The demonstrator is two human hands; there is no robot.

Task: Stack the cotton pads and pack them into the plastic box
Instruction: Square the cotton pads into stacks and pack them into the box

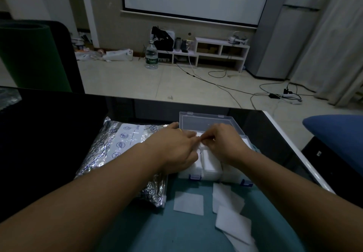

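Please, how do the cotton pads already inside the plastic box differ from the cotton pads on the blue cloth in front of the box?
The pads in the plastic box stand packed in thick stacks, while the loose pads lie flat, single or loosely overlapping on the blue cloth. The left hand and right hand work over the boxed stacks; no hand touches the loose pads. Both groups are white, squarish pads.

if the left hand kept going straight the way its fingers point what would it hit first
The left hand points forward and right, over the plastic box. Its fingertips already meet the right hand above the packed cotton pads, so probably that hand's fingers come first; depth is hard to judge.
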